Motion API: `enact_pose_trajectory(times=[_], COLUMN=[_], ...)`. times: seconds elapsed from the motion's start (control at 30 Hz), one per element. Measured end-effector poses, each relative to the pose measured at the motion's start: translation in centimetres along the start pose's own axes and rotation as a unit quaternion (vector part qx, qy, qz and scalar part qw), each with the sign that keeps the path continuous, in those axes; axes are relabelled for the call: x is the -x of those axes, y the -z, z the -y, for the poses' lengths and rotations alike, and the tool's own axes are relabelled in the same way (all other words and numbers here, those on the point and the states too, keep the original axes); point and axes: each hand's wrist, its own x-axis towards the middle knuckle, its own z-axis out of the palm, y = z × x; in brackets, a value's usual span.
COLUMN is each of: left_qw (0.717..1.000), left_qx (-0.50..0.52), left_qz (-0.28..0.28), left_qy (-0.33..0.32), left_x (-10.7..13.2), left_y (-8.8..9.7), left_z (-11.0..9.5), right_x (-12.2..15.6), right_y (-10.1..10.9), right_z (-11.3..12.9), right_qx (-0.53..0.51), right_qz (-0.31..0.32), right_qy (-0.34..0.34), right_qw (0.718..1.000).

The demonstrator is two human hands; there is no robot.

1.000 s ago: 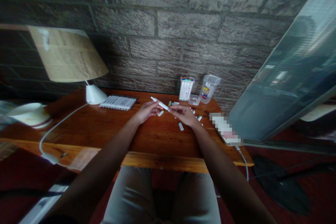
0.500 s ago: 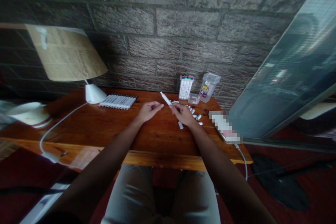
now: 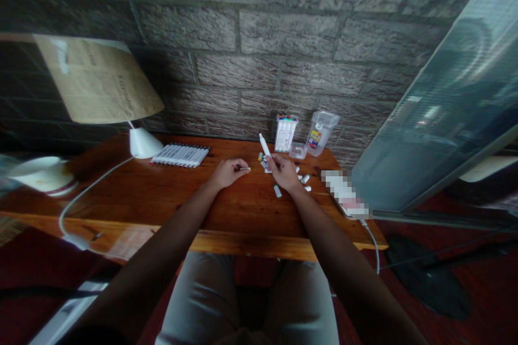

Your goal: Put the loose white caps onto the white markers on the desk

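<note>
My right hand [image 3: 285,173] is closed around a white marker [image 3: 264,145], which points up and slightly left. In my left hand [image 3: 229,173] the fingers pinch a small pale marker cap [image 3: 246,168] with a yellow end, low over the table. Several loose white caps lie around my right hand, among them a cap [image 3: 277,191] just below it and another cap [image 3: 305,178] to its right. More small pieces sit behind the right fingers, partly hidden. To the left, a row of capped markers [image 3: 181,155] lies flat side by side.
A clear case of markers [image 3: 284,133] and an open clear case [image 3: 321,133] stand near the wall, a small clear lid [image 3: 298,151] between them. A lamp [image 3: 143,143] and a white bowl [image 3: 42,172] are left. A phone [image 3: 346,194] with a cable lies right.
My left fingers have closed on a small cap with a yellow end. My right hand has shifted a little right with the marker, which now stands more upright.
</note>
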Motion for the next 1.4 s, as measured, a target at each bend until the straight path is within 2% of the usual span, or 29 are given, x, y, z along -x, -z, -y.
enact_pose_trajectory(times=[0.2, 0.3, 0.4, 0.5, 0.6, 0.73, 0.9, 1.17, 1.4], left_qw=[0.988, 0.990, 0.994, 0.995, 0.992, 0.989, 0.991, 0.996, 0.997], left_qx=[0.144, 0.126, 0.101, 0.097, 0.123, 0.145, 0.123, 0.080, 0.068], left_qz=[0.062, 0.064, 0.035, -0.001, -0.013, -0.010, -0.003, -0.006, 0.016], left_qy=[0.015, 0.001, -0.012, 0.005, 0.034, 0.041, 0.055, 0.034, 0.019], left_x=[0.0, 0.0, 0.1, 0.2, 0.3, 0.3, 0.2, 0.2, 0.4], left_y=[-0.7, -0.7, -0.5, -0.3, -0.2, -0.2, -0.2, -0.2, -0.4], left_z=[-0.8, -1.1, -1.4, -1.8, -2.2, -2.6, -2.4, -2.1, -2.3], right_x=[-0.1, -0.1, -0.2, -0.3, -0.2, 0.1, 0.3, -0.2, 0.6], right_y=[0.0, -0.1, -0.2, -0.3, -0.4, -0.3, -0.4, -0.5, 0.0], right_z=[-0.2, -0.2, -0.4, -0.7, -0.5, 0.4, 0.9, 0.1, 1.8], right_qx=[-0.004, 0.007, 0.002, -0.021, -0.023, 0.006, 0.025, -0.053, -0.021], right_qz=[-0.037, -0.034, -0.028, -0.015, 0.002, 0.029, 0.061, 0.027, 0.053], right_qy=[-0.024, -0.024, -0.028, -0.022, 0.024, 0.035, 0.056, 0.011, 0.030], right_qw=[0.999, 0.999, 0.999, 0.999, 0.999, 0.999, 0.996, 0.998, 0.998])
